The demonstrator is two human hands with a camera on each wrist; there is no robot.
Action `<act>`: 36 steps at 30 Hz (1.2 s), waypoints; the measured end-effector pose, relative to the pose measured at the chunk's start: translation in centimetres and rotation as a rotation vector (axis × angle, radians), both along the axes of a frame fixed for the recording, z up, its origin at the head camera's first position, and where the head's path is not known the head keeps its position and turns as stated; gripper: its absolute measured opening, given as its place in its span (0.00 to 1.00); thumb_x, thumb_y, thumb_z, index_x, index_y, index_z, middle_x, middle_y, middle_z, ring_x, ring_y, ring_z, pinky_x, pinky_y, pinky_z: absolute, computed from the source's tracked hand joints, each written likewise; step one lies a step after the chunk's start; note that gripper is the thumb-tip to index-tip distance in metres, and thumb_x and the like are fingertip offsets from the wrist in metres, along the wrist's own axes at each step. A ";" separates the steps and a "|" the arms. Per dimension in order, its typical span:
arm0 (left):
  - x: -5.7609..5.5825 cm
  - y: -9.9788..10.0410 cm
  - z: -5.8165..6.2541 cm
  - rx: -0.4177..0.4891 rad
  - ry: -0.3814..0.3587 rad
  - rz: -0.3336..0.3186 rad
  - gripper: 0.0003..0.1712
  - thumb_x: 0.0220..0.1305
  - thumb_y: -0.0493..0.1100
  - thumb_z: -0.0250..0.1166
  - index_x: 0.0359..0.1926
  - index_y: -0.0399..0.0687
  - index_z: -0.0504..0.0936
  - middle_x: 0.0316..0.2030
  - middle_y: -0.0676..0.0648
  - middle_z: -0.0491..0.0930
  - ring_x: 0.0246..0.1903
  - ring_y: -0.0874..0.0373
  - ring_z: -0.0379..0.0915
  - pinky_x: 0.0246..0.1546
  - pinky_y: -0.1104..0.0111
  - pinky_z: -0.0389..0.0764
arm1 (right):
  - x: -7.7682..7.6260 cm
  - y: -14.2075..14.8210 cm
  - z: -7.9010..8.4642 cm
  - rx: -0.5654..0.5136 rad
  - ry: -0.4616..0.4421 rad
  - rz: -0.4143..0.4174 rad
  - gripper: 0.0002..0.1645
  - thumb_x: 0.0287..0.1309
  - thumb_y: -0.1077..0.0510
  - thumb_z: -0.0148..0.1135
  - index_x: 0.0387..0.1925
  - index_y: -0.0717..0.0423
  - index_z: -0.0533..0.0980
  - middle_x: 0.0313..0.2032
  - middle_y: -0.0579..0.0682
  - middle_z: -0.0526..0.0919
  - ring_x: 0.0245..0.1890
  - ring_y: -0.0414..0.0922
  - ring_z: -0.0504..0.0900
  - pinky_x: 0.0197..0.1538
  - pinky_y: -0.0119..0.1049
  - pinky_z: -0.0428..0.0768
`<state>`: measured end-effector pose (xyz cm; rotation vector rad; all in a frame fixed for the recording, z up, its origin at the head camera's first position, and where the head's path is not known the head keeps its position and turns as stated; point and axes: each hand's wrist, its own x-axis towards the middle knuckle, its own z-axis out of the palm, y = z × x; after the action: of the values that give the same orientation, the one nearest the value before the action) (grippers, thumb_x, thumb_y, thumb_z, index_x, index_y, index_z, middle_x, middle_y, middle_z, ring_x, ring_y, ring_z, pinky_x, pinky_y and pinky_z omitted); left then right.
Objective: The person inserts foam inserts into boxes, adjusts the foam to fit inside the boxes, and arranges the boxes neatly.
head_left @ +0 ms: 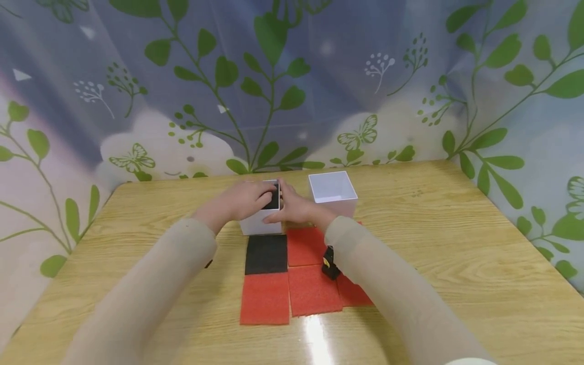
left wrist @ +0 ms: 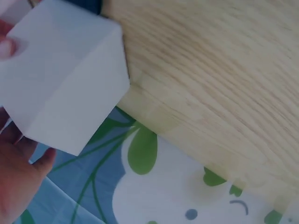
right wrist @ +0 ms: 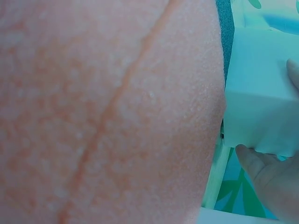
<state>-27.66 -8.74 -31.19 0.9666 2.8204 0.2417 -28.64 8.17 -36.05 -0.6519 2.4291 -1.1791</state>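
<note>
A white box (head_left: 259,224) stands in the middle of the table, with black material (head_left: 274,201) showing inside it. My left hand (head_left: 244,201) reaches over its rim from the left, fingers bent down at the black material; whether they pinch it is hidden. From the right, my right hand (head_left: 295,207) grips the box, thumb on the front wall and fingers by the right rim. The left wrist view shows the white walls (left wrist: 70,79) tilted by the camera angle. Skin close to the camera fills most of the right wrist view, beside the box (right wrist: 261,93).
Right of the held box stands a second white box (head_left: 336,205), its pale inside visible. In front lie a black felt square (head_left: 266,254) and several red felt squares (head_left: 315,290), edge to edge. A black strap (head_left: 330,263) is on my right wrist. A leaf-patterned curtain (head_left: 319,101) backs the table.
</note>
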 end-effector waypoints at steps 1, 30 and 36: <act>0.3 0.0 -0.1 -0.014 0.027 -0.032 0.26 0.72 0.48 0.39 0.64 0.43 0.69 0.63 0.43 0.66 0.63 0.48 0.60 0.62 0.52 0.59 | 0.0 0.0 0.0 0.001 -0.002 -0.003 0.66 0.51 0.49 0.69 0.71 0.55 0.30 0.69 0.59 0.40 0.68 0.51 0.50 0.64 0.42 0.61; 4.0 -1.7 -1.9 0.042 0.352 -0.026 0.19 0.68 0.45 0.48 0.42 0.42 0.84 0.39 0.46 0.80 0.40 0.52 0.75 0.46 0.54 0.72 | -0.1 -0.1 -0.4 0.025 -0.017 -0.048 0.71 0.47 0.47 0.71 0.71 0.53 0.26 0.71 0.58 0.37 0.68 0.51 0.51 0.63 0.43 0.63; 4.4 -2.7 -1.9 0.013 0.406 0.008 0.19 0.67 0.45 0.48 0.37 0.44 0.84 0.36 0.48 0.80 0.37 0.53 0.75 0.45 0.54 0.71 | 0.0 -0.2 -0.5 0.036 -0.019 -0.052 0.72 0.47 0.46 0.71 0.71 0.53 0.25 0.71 0.57 0.35 0.68 0.51 0.51 0.64 0.43 0.61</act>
<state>-23.28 -11.40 -33.06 1.1173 3.1878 0.0695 -28.60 7.96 -36.51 -0.5679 2.4596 -1.1536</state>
